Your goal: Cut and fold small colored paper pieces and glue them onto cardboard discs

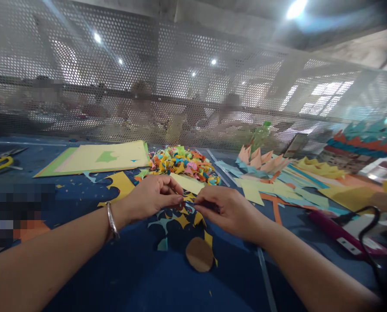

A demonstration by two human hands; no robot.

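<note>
My left hand, with a silver bangle at its wrist, has thumb and fingers pinched together above paper offcuts. Opposite it, my right hand is closed in a pinch, fingertips close to the left ones. Whatever sits between the fingertips is too small and dark to make out. Under the hands lie light-blue offcuts and yellow offcuts. A brown round disc rests nearer to me on the blue tabletop. Just beyond the fingers is a pale yellow paper piece.
Coloured sheets are stacked at left, near yellow-handled scissors. A heap of multicoloured paper bits stands ahead. At right are zigzag-cut paper pieces, a green-capped bottle and a maroon power strip. A perforated screen closes the back.
</note>
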